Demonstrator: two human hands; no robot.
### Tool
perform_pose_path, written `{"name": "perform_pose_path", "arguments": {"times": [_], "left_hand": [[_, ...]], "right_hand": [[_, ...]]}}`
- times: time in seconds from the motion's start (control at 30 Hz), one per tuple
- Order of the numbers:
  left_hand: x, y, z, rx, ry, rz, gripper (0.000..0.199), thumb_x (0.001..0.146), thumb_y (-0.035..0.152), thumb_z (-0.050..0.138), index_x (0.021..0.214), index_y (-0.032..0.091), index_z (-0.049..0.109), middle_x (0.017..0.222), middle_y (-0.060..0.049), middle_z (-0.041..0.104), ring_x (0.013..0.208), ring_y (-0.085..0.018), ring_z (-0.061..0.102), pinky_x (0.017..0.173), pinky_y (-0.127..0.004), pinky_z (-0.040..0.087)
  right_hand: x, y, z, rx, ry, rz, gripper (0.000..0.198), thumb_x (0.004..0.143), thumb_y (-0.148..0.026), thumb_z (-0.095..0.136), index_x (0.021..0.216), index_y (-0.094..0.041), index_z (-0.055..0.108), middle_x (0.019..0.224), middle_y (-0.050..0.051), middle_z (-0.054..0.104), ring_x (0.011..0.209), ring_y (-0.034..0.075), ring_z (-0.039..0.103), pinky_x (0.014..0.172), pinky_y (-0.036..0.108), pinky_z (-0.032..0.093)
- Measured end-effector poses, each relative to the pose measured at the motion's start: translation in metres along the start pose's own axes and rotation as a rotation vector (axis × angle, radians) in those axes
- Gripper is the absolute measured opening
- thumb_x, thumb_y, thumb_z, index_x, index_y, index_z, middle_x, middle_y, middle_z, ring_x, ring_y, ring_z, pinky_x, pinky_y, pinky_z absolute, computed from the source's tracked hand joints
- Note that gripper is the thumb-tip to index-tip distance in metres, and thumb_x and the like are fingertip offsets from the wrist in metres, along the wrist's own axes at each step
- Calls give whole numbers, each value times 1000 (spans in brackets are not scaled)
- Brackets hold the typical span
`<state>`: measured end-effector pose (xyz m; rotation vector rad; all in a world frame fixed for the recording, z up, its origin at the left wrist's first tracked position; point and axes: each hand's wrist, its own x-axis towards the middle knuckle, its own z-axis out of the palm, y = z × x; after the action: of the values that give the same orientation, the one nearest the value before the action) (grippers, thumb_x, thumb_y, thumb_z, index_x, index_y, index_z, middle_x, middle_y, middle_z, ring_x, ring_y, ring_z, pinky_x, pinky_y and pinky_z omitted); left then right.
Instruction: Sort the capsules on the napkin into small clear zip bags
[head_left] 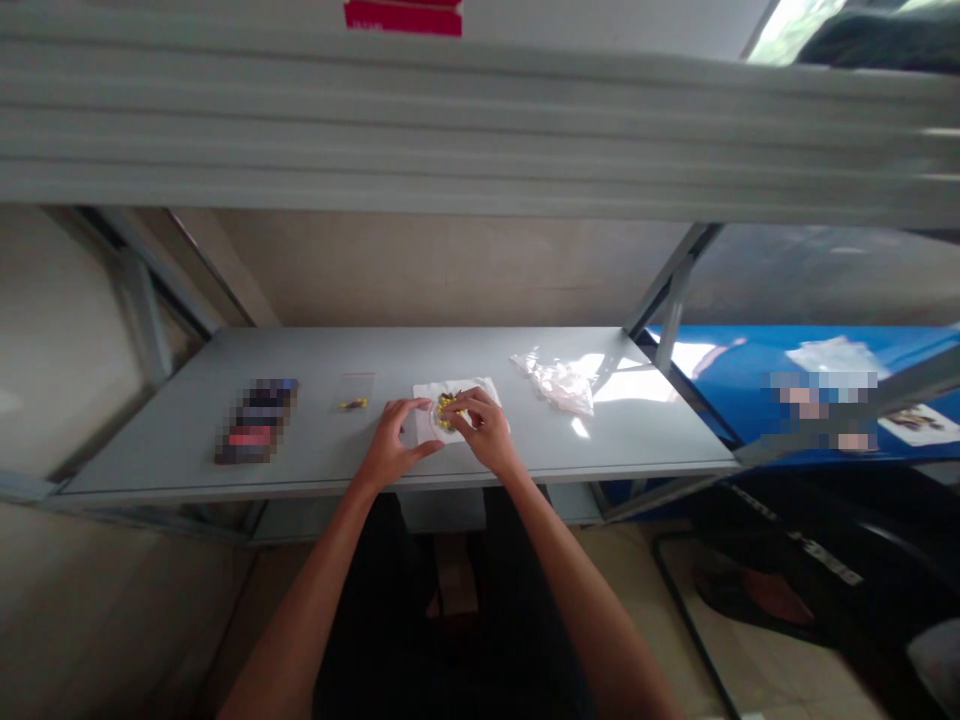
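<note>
A white sheet point(421, 393), perhaps paper or cloth, lies on the grey shelf top with a small heap of yellow and dark pieces point(444, 418) on it. The pieces are too small to name. My left hand point(396, 445) rests at the sheet's left side, thumb and forefinger spread in a curve beside the heap. My right hand point(486, 428) is over the sheet's right part, fingertips drawn together at the heap; whatever they pinch is hidden. Left of the sheet lies a small clear zip bag point(358, 385) with a few yellow and dark pieces in its lower end.
A crumpled pile of clear plastic bags point(561, 385) lies to the right. A blurred-out flat object point(257, 420) is at the left. A ribbed grey shelf point(450, 130) hangs above. Beyond the right post point(671, 290), another person's hands point(814, 405) are at a blue table point(735, 365).
</note>
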<state>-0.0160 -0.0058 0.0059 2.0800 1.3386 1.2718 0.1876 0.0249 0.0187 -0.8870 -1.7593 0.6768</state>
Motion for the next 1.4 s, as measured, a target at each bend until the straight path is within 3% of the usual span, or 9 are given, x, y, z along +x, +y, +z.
{"name": "perform_pose_path", "arguments": {"times": [0.13,0.27,0.43,0.6,0.8,0.93,1.17,1.3,1.4], "left_hand": [[0,0,0,-16,-3,12,61,77,53,81,127,27,59,123,-8,63,118,-27,59,102,-42,48],[-1,-1,1,-35,23,-27,60,76,52,82,126,26,59,124,-8,63,117,-27,60,103,-42,47],[-1,1,1,-46,41,-68,59,75,46,84,125,26,59,126,-8,63,118,-27,60,102,-42,48],[-2,2,0,-36,22,-70,58,76,40,84,125,26,58,125,-7,62,119,-26,60,104,-42,47],[-2,3,0,-16,2,-69,55,77,36,82,125,26,58,125,-7,63,117,-27,60,103,-43,47],[-1,2,1,0,7,-61,54,77,36,82,124,26,58,125,-7,63,118,-27,59,103,-44,47],[1,0,3,27,-18,1,56,77,43,83,124,25,58,123,-8,63,119,-28,58,107,-46,45],[1,-1,4,28,-21,5,53,79,43,81,123,25,58,122,-8,64,117,-27,59,106,-46,46],[1,-2,5,22,-26,1,52,79,43,81,123,25,58,121,-8,64,118,-27,58,107,-46,46]], "right_hand": [[0,-2,17,86,-64,-78,15,93,-33,69,90,-24,80,94,5,64,90,18,61,75,30,49],[0,4,9,89,-26,-36,21,97,-31,61,103,-24,79,97,6,66,87,17,62,72,28,49],[4,23,-27,-287,172,196,26,92,-20,54,103,-19,78,93,7,69,71,16,58,72,29,47],[0,33,-39,-588,63,320,27,91,-23,59,111,-20,77,108,9,70,87,20,65,80,31,48],[-4,28,-32,-723,-31,263,24,96,-25,57,109,-26,77,113,8,66,92,20,64,77,28,48],[-4,24,-33,-658,-20,206,21,97,-23,56,101,-22,77,108,9,66,91,21,64,78,30,49],[-8,6,0,-169,-63,-11,12,93,-23,64,94,-23,76,101,7,68,102,21,63,93,35,51],[-11,0,19,-74,-85,-34,12,93,-23,65,91,-22,76,100,8,68,103,21,62,94,36,51],[-11,1,16,-30,-100,-75,16,94,-22,63,98,-22,78,101,8,67,103,20,62,94,36,50]]}}
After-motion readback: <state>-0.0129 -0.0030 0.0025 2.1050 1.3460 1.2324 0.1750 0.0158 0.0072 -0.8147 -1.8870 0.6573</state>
